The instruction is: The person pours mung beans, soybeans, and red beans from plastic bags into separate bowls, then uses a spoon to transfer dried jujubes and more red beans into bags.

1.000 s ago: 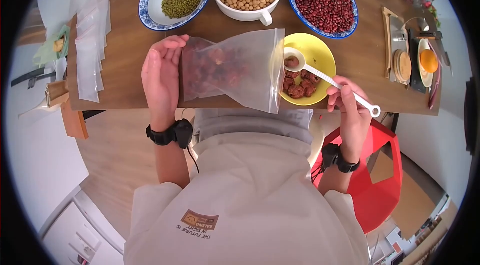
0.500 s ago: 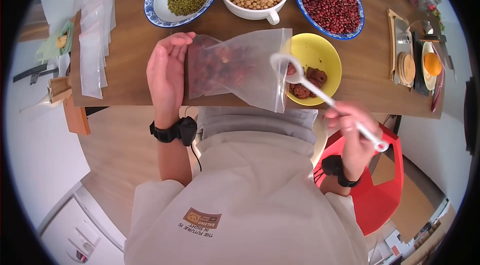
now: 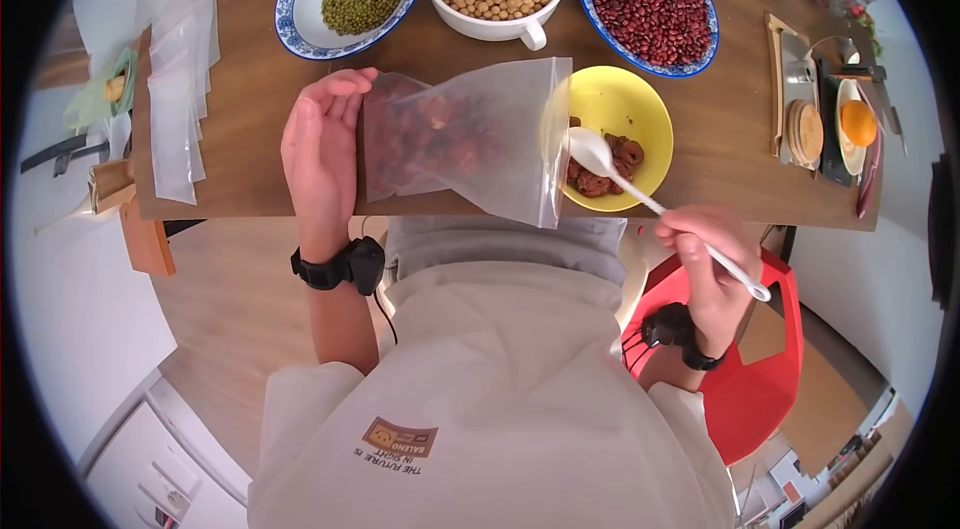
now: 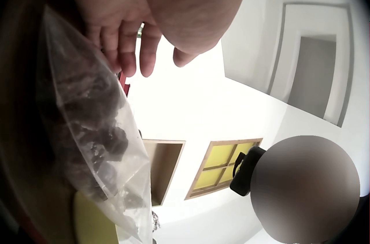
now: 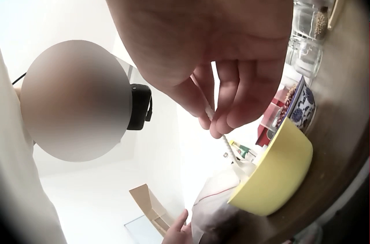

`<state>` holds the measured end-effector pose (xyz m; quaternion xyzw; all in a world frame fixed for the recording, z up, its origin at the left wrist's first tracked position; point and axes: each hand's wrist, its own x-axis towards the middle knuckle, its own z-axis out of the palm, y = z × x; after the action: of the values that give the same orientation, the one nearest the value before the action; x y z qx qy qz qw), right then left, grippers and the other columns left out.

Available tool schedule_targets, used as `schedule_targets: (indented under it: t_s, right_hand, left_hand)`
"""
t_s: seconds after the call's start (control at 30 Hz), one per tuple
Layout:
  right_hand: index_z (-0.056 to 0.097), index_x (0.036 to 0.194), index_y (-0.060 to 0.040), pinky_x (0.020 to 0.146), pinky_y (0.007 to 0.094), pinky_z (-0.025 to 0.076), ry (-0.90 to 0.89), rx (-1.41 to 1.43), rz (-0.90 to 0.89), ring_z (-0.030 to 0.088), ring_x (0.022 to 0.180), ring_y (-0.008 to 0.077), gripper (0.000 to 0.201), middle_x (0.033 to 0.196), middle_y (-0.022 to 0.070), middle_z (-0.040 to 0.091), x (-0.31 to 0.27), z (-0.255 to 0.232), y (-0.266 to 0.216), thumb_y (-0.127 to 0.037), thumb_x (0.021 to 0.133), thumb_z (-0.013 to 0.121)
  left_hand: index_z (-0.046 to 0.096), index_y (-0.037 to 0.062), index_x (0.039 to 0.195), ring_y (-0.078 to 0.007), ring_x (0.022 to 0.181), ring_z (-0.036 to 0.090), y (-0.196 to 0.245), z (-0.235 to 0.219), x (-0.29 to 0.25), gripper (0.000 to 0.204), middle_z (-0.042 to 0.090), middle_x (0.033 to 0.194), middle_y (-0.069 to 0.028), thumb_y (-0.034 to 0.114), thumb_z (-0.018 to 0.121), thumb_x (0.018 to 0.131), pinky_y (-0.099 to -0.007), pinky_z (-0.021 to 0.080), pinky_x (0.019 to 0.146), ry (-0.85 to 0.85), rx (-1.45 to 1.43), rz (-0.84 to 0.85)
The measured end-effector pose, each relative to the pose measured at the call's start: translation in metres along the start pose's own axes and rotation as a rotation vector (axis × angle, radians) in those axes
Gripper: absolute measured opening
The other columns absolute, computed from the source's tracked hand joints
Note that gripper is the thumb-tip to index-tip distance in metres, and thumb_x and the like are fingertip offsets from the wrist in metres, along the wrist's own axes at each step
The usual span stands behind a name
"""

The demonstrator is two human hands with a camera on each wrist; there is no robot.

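In the head view my right hand [image 3: 712, 264] pinches the handle of a white spoon [image 3: 632, 191]. The spoon's head lies over the left part of a yellow bowl [image 3: 652, 129], its rounded back upward, among dark reddish-brown wrinkled pieces [image 3: 612, 174]. A frosted zip bag [image 3: 500, 139] lies on its side with similar dark red pieces inside, its mouth overlapping the bowl's left rim. My left hand [image 3: 322, 154] rests upright at the bag's filled end, fingers loosely bent. The left wrist view shows those fingers beside the bag [image 4: 95, 123], gripping nothing.
Behind stand a blue-rimmed dish of green beans [image 3: 298, 14], a white cup of chickpeas [image 3: 480, 27] and a blue-rimmed dish of red beans [image 3: 712, 29]. Flat zip bags [image 3: 175, 139] lie at the left. A wooden tray [image 3: 775, 89] and jars stand at the right. The table's front edge runs below the bag.
The spoon, first cup-upward at the bag's mouth with a dark piece in it, has turned over and now sits lower over the bowl. My right hand has moved down and right; the left stays.
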<state>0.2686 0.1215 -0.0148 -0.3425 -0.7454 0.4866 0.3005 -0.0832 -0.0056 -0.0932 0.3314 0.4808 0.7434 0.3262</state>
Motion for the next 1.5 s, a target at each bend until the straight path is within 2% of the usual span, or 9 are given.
schedule_targets:
  t_s: [0.17, 0.43, 0.57, 0.73, 0.83, 0.97, 1.03, 1.37, 1.5]
  right_hand:
    - [0.075, 0.104, 0.0025, 0.069, 0.0315, 0.053, -0.021, -0.053, -0.007, 0.07, 0.079, 0.023, 0.014, 0.091, 0.0138, 0.075, 0.008, 0.009, 0.005, -0.008, 0.094, 0.071]
    - [0.074, 0.105, 0.0042, 0.071, 0.0318, 0.055, 0.16, -0.156, 0.027, 0.071, 0.081, 0.0212, 0.018, 0.092, 0.0147, 0.075, 0.01, 0.0, 0.005, -0.011, 0.098, 0.068]
    - [0.074, 0.106, 0.0044, 0.071, 0.03, 0.055, 0.114, -0.163, 0.056, 0.07, 0.079, 0.0192, 0.02, 0.093, 0.0137, 0.075, 0.014, 0.009, 0.009, -0.013, 0.099, 0.068]
    - [0.072, 0.115, 0.0051, 0.067, 0.0268, 0.055, 0.142, 0.212, 0.211, 0.069, 0.078, 0.0154, 0.026, 0.093, 0.0134, 0.075, 0.01, 0.015, 0.015, -0.016, 0.102, 0.065]
    - [0.071, 0.117, 0.0063, 0.067, 0.0272, 0.056, 0.142, 0.287, 0.25, 0.068, 0.078, 0.0156, 0.028, 0.092, 0.0138, 0.075, 0.01, 0.014, 0.018, -0.017, 0.103, 0.064]
    - [0.073, 0.113, 0.0047, 0.067, 0.0278, 0.055, 0.175, 0.29, 0.294, 0.068, 0.078, 0.0164, 0.024, 0.092, 0.0132, 0.075, 0.01, 0.015, 0.017, -0.015, 0.101, 0.067]
    - [0.075, 0.108, 0.0027, 0.067, 0.029, 0.054, -0.01, -0.124, -0.016, 0.069, 0.077, 0.0177, 0.019, 0.091, 0.0129, 0.075, 0.012, 0.008, 0.015, -0.012, 0.098, 0.069]
    - [0.074, 0.112, 0.004, 0.066, 0.0275, 0.058, 0.119, 0.261, 0.25, 0.07, 0.075, 0.0157, 0.019, 0.09, 0.0137, 0.075, 0.012, 0.014, 0.017, -0.008, 0.1, 0.065]
    - [0.074, 0.111, 0.0035, 0.066, 0.0278, 0.057, 0.014, -0.046, 0.01, 0.07, 0.076, 0.0162, 0.019, 0.09, 0.0134, 0.076, 0.011, 0.005, 0.011, -0.009, 0.1, 0.066]
  left_hand:
    - [0.06, -0.0048, 0.114, -0.0337, 0.127, 0.055, 0.001, 0.0, -0.002, 0.042, 0.062, 0.12, -0.0186, 0.032, 0.039, 0.112, -0.0466, 0.036, 0.117, 0.005, 0.017, -0.01]
    - [0.06, -0.0012, 0.118, -0.0357, 0.133, 0.051, -0.002, -0.006, 0.0, 0.046, 0.06, 0.126, -0.0176, 0.038, 0.037, 0.112, -0.0469, 0.031, 0.121, -0.029, 0.015, -0.022]
    - [0.06, -0.0012, 0.118, -0.0357, 0.133, 0.051, -0.001, -0.005, -0.002, 0.046, 0.06, 0.126, -0.0178, 0.038, 0.037, 0.112, -0.0468, 0.031, 0.121, -0.022, 0.022, -0.027]
    - [0.06, -0.0007, 0.118, -0.0352, 0.133, 0.051, -0.002, -0.006, 0.0, 0.045, 0.06, 0.125, -0.0174, 0.038, 0.037, 0.112, -0.0468, 0.031, 0.121, -0.037, 0.026, -0.022]
    - [0.06, -0.0049, 0.116, -0.0341, 0.128, 0.054, -0.001, -0.002, 0.0, 0.042, 0.062, 0.121, -0.019, 0.031, 0.039, 0.112, -0.0469, 0.036, 0.116, 0.004, -0.01, -0.01]
    - [0.06, -0.0006, 0.119, -0.0352, 0.133, 0.051, -0.001, -0.006, -0.001, 0.045, 0.06, 0.126, -0.0172, 0.037, 0.037, 0.112, -0.0469, 0.031, 0.12, -0.029, 0.04, -0.024]
    - [0.06, -0.0006, 0.119, -0.0352, 0.133, 0.051, -0.001, -0.006, -0.001, 0.045, 0.06, 0.126, -0.0172, 0.037, 0.036, 0.112, -0.0468, 0.031, 0.12, -0.031, 0.044, -0.023]
    - [0.06, -0.0055, 0.115, -0.0341, 0.127, 0.055, 0.0, -0.001, -0.001, 0.042, 0.062, 0.121, -0.0194, 0.031, 0.038, 0.112, -0.0464, 0.036, 0.116, 0.008, 0.015, -0.004]
    - [0.06, -0.0057, 0.115, -0.034, 0.127, 0.055, -0.001, -0.001, -0.001, 0.042, 0.062, 0.121, -0.0194, 0.03, 0.038, 0.112, -0.0465, 0.036, 0.116, 0.008, 0.003, -0.011]
